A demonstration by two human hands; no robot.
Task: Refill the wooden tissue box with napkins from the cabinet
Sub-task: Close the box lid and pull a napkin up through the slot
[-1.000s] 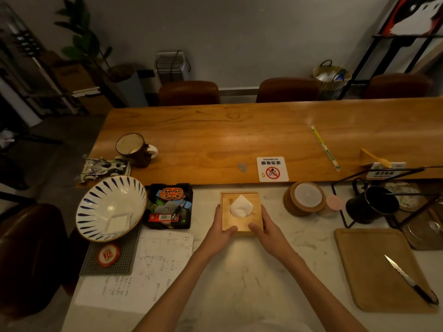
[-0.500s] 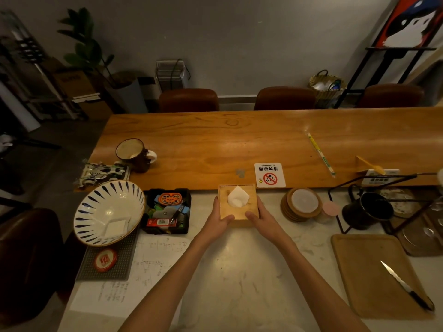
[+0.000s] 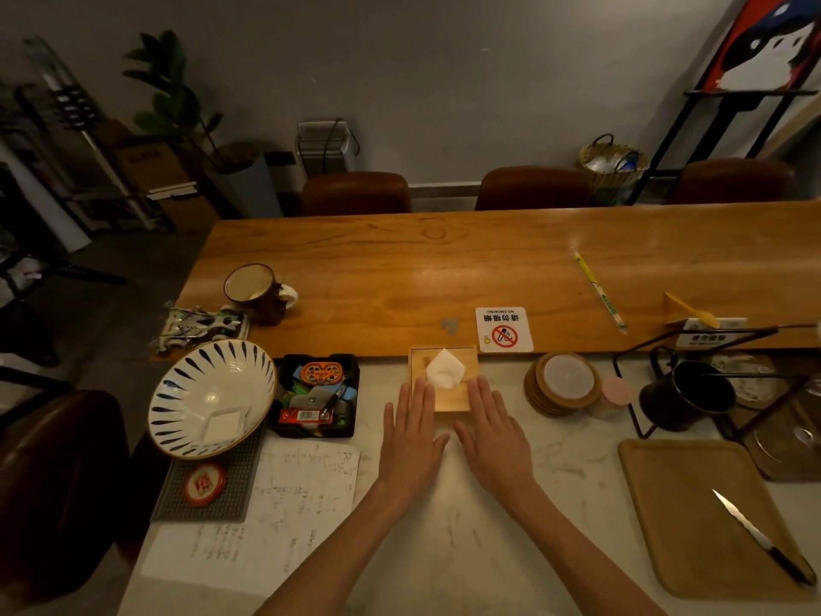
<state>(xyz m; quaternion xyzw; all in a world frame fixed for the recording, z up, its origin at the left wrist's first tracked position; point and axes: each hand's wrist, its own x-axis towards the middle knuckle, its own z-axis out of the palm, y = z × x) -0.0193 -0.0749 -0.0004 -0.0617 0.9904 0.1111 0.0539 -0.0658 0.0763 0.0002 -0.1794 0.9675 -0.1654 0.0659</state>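
Observation:
The wooden tissue box (image 3: 453, 395) stands on the pale marble counter, against the edge of the long wooden table. A white napkin (image 3: 445, 369) pokes up through its top slot. My left hand (image 3: 411, 437) lies flat with fingers stretched out, its fingertips at the box's near left corner. My right hand (image 3: 495, 433) is flat too, with fingertips at the near right corner. Neither hand grips the box. No cabinet is in view.
Left of the box sits a black tray of small items (image 3: 317, 395) and a striped bowl (image 3: 211, 397). A stack of coasters (image 3: 562, 384) and a black cup (image 3: 686, 395) stand to the right. A knife (image 3: 759, 537) lies on a wooden board (image 3: 693, 517).
The box went forward to the wooden table's edge. Both hands have let go of its sides and now lie flat and spread on the counter in front of it.

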